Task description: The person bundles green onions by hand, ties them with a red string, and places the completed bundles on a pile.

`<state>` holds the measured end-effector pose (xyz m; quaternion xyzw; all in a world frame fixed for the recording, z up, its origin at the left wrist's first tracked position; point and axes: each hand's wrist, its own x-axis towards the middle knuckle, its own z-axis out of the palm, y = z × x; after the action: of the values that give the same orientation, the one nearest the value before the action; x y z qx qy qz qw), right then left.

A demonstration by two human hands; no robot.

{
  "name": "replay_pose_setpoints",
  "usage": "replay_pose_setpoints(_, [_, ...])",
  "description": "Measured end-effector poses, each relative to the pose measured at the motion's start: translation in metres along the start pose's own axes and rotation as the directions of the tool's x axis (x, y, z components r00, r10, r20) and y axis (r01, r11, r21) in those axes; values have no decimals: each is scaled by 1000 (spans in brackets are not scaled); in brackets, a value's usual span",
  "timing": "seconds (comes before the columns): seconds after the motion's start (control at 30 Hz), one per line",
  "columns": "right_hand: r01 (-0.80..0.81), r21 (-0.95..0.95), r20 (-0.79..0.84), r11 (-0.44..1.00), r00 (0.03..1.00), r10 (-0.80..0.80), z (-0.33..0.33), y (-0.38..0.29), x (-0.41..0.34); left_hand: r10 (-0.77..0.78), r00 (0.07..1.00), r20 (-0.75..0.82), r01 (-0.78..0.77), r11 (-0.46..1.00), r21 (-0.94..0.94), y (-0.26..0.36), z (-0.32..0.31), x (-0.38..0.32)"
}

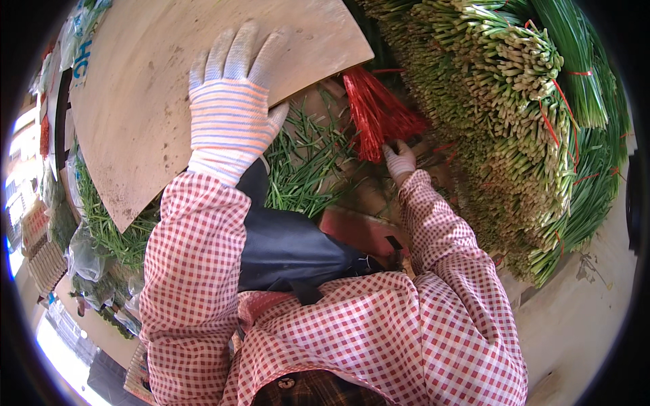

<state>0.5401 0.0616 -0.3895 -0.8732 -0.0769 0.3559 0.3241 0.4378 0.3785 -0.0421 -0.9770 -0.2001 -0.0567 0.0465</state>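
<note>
My left hand [231, 96], in a striped knit glove, lies flat with its fingers apart on a pale wooden board [152, 66]. Lower and to the right, my right hand [399, 157] reaches down to the loose ends of a bunch of red plastic ties [370, 116]. Its fingertips are at the ties; whether they pinch one I cannot tell. Loose green leaf trimmings [304, 172] lie below the board's edge, between my two hands. Right of the ties rises a big stack of green leafy vegetable bundles [508, 101], cut stem ends facing me, some bound with red ties.
A dark apron [294, 248] covers my lap, with a red object [360, 231] beside it. Clear plastic bags [86, 254] and more greens [117, 223] are at the left. Pale floor [574, 314] shows at the lower right, beside the stack.
</note>
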Motion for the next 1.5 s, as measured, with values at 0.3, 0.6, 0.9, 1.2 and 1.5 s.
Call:
replay_pose_setpoints(0.3, [-213,304,198,929,968,156,-60,-60,-16,-34,999,13,34,999,2,-3,3,-1])
replay_pose_setpoints(0.6, [638,-196,320,745,760,-566,-99,-35,-105,-35,983,178,72,975,-208,-13,-34,-11])
replay_pose_setpoints(0.9, [79,-667,552,741,720,420,-139,9,-135,112,991,68,-68,883,-465,-44,-30,-28])
replay_pose_setpoints(1.2, [783,-304,922,543,386,-39,-140,-315,-192,-864,422,274,869,299,-395,-284,-62,-264])
replay_pose_setpoints(1.5, [938,-263,844,-225,110,-525,-35,-593,-154,-906,66,419,974,-32,-224,-231,-58,-406])
